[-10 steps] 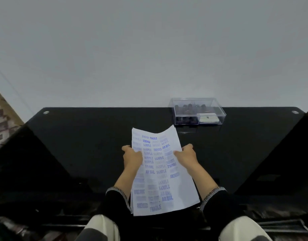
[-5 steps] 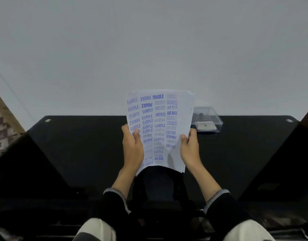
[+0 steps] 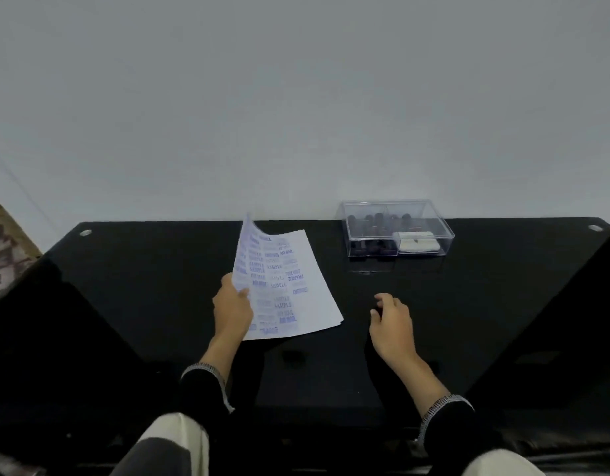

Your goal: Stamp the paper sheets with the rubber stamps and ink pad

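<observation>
A stack of white paper sheets (image 3: 307,290) covered in blue stamp marks lies on the black glass table (image 3: 142,286), its left edge lifted. My left hand (image 3: 232,309) grips that lifted left edge. My right hand (image 3: 391,321) hovers over the table to the right of the sheets, fingers loosely curled, holding nothing. A clear plastic box (image 3: 396,228) stands at the back right with several dark rubber stamps (image 3: 374,225) and a white ink pad (image 3: 415,242) inside; its lid appears closed.
A plain grey wall runs behind the table's back edge. Metal fittings mark the back corners of the table (image 3: 85,232). My knees in light trousers (image 3: 173,441) sit below the table's front edge.
The sheets came down from upright in front of me onto the table. My right hand let go of them and moved to the right; my left hand kept hold of the left edge.
</observation>
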A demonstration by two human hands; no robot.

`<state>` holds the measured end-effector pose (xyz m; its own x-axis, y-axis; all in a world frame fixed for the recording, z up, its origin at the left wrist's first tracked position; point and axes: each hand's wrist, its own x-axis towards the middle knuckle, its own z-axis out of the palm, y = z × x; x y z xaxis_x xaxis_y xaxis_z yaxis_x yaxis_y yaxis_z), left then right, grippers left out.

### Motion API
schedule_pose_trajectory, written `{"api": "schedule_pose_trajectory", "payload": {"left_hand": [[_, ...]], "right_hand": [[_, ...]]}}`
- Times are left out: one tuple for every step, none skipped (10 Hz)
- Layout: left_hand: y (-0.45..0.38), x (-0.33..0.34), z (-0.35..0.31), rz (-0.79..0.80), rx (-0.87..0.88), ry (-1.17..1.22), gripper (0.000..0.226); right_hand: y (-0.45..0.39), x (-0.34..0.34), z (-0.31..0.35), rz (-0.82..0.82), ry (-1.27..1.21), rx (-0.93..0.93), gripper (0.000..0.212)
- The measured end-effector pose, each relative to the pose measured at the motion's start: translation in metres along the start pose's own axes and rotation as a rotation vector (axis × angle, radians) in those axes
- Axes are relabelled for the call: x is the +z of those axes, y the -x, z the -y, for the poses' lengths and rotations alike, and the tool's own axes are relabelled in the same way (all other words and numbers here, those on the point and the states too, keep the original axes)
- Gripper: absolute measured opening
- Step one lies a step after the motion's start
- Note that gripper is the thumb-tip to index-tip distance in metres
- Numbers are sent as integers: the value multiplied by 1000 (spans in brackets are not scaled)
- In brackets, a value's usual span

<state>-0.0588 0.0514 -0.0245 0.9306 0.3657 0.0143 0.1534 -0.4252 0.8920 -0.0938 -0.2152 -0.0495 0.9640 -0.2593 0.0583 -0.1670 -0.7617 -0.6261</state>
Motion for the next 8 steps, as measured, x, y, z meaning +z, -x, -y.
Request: {"api": "schedule_pose_trajectory", "payload": {"left_hand": [[-21, 6, 7, 24, -15, -74, 25], [-45, 21, 4, 68, 1, -136, 22], [-69, 42, -3, 118, -7, -236, 23], [-84, 63, -12, 175, -18, -369, 57], [-95, 75, -12, 169, 17, -431, 57], [-98, 81, -7, 139, 45, -495, 42], [-93, 78, -9, 121, 38, -717, 54], [-84, 79, -10, 23, 57, -833, 61]], "right_hand": [[1, 8, -16, -52, 197, -125, 33], [0, 16, -23, -114, 248, -170, 29], [-3, 21, -24, -155, 265, -163, 26], [-5, 23, -26, -190, 273, -180, 26], [-6, 24, -27, -196, 283, -184, 26], [-7, 25, -27, -205, 290, -184, 26], [-5, 24, -25, -198, 285, -187, 26], [-6, 24, -26, -215, 266, -189, 25]]}}
